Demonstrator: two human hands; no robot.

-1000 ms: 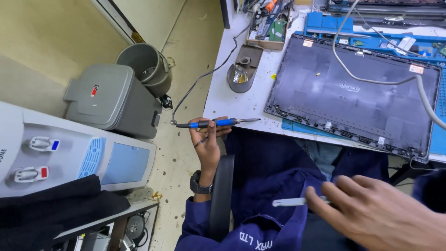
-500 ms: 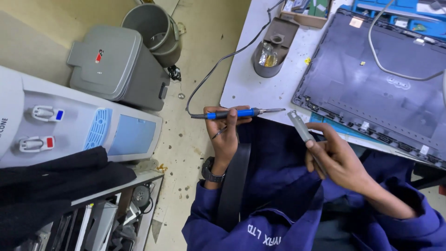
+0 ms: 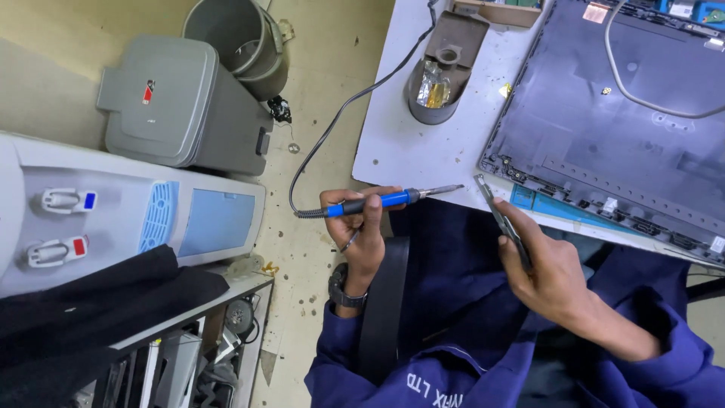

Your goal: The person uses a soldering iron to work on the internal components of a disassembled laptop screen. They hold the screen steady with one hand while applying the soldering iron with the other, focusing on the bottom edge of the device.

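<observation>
A laptop cover [image 3: 619, 128] lies inside-up on the white bench [image 3: 408, 143], with a grey cable [image 3: 642, 91] draped across it. Judged from the pictures, no tool tip touches the cover, so the work on its near edge appears not yet begun.

The left hand [image 3: 361, 230] is closed around a blue-handled soldering iron [image 3: 393, 199], held level, tip pointing right and clear of the bench edge. A thin wire also sits in that hand. The right hand [image 3: 547, 268] pinches tweezers [image 3: 500, 215] between thumb and fingers, tips aimed up at the cover's lower left corner, near but apart from it.

The iron's cord [image 3: 332, 136] loops over the floor up to the bench. A grey iron stand [image 3: 438, 72] sits on the bench left of the cover. On the floor side stand a water dispenser [image 3: 128, 215], a lidded bin [image 3: 177, 109] and a round bin [image 3: 238, 38]. Nothing lies between the tools and the cover.
</observation>
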